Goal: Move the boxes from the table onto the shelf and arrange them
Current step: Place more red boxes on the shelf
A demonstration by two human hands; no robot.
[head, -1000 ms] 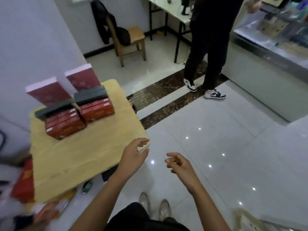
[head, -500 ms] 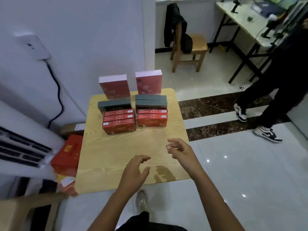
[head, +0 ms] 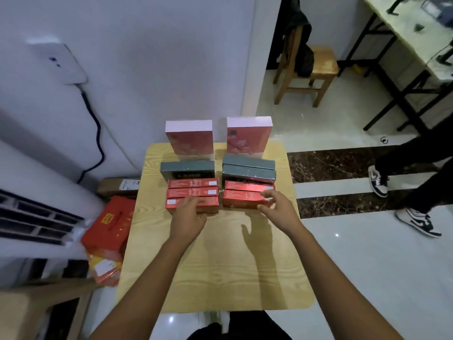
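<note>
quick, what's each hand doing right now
Left hand: open, fingers on the nearest left red box.
Right hand: open, reaching the right red box, not gripping.

Near table [head: 215, 278]: bare wood, open to either hand.
Far table: two columns of boxes, red boxes [head: 192, 192] in front, grey boxes [head: 187, 168] behind, pink boxes [head: 188, 138] upright at the back.
Between columns: a narrow gap.
Behind: wall [head: 147, 69] just beside the pink boxes.
Left of table: red cartons [head: 107, 222] and a white unit [head: 36, 204].
Right: open floor [head: 367, 266]; a person's legs [head: 416, 168] stand there.

Wooden chair [head: 309, 69], wall cable [head: 96, 133], perhaps air conditioner [head: 36, 212]
</note>
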